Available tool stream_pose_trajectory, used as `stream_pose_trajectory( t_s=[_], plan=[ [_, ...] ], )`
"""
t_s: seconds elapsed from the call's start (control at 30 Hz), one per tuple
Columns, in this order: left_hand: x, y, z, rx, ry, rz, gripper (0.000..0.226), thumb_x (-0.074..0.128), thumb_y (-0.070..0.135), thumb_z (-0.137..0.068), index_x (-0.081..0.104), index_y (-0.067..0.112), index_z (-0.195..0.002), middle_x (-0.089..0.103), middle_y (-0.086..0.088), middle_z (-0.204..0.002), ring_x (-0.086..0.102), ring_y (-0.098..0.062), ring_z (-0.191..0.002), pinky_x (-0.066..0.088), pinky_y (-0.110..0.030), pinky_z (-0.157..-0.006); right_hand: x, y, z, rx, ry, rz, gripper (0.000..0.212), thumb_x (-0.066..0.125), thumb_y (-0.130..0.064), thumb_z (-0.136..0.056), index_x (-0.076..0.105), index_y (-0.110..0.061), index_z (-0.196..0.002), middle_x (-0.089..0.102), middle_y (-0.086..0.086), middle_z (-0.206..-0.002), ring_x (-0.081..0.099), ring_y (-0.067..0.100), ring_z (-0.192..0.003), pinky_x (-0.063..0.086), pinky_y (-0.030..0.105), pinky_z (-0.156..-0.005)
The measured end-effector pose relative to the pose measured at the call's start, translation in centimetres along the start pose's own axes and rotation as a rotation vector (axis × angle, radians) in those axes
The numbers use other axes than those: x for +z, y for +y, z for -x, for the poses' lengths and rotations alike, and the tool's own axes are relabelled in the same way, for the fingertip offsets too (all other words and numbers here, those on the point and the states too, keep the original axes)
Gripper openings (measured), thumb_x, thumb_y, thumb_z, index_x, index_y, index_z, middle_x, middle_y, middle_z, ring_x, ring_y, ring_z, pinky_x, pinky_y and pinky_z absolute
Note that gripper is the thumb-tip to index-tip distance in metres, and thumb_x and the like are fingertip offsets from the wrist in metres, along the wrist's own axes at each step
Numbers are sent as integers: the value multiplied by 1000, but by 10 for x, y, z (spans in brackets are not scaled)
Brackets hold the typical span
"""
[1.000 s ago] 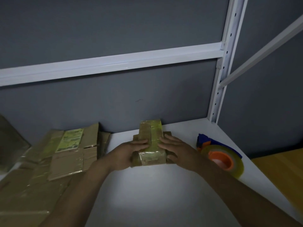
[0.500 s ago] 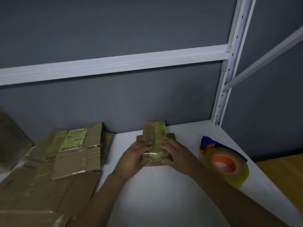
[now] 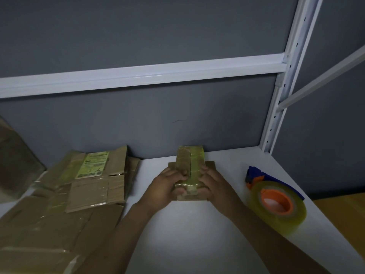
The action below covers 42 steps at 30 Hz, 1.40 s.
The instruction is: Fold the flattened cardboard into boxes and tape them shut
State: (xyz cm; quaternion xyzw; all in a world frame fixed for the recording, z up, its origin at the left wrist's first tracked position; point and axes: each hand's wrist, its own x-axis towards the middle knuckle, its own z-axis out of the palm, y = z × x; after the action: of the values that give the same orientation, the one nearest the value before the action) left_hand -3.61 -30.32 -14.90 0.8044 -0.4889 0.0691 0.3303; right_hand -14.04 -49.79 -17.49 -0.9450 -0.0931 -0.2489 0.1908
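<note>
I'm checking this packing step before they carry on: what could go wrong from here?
The left hand and right hand grip the small taped cardboard, whose flaps stick out at its sides; squeezing might crease them. The tape dispenser lies close to the table's right edge, so a careless reach could knock it off. The scene is dim, so a crooked seam might go unnoticed.

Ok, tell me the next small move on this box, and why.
Probably press the near end of the tape flat: left hand and right hand grip the box there, its top is taped, and the roll lies apart at right.
</note>
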Motion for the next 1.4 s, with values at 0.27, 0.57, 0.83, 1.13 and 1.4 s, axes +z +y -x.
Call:
stream_pose_trajectory(
  t_s=[0.27,0.57,0.83,1.13,1.4],
  plan=[
    [11,-1,8,-42,75,46,51,63,51,-80,67,17,-118,53,19,-124,39,14,-115,37,-10,-97,-12,-15,-13,152,-21,145,58,62,-64,-75,57,-16,-106,54,-2,-115,51,15,-97,44,23,-69],
    [-31,-1,-9,77,-179,-43,88,44,86,-70,63,23,-128,49,18,-135,37,12,-125,27,-13,-109,-50,3,6,62,-189,-261,54,48,-47,-94,66,-1,-116,56,18,-127,51,21,-120,42,32,-101],
    [-20,-21,-17,-273,-278,-35,130,63,87,-39,20,34,-150,26,2,-144,31,-19,-134,30,-38,-114,-54,-26,10,207,-242,89,67,66,-65,-71,50,-22,-119,45,-9,-128,43,9,-113,41,26,-95],
    [-18,3,39,-117,163,-332,71,55,68,-64,65,26,-120,52,-2,-100,54,-26,-93,40,-37,-93,-49,1,-10,105,-114,268,41,80,-19,-72,70,-14,-112,64,10,-122,56,36,-118,22,44,-108],
    [8,40,32,25,91,-207,42,62,50,-78,67,28,-113,61,2,-121,49,-18,-110,49,-38,-93,-79,17,-7,313,-329,191,53,46,-31,-100,28,-25,-149,25,3,-157,22,20,-144,16,36,-118]
  ],
)
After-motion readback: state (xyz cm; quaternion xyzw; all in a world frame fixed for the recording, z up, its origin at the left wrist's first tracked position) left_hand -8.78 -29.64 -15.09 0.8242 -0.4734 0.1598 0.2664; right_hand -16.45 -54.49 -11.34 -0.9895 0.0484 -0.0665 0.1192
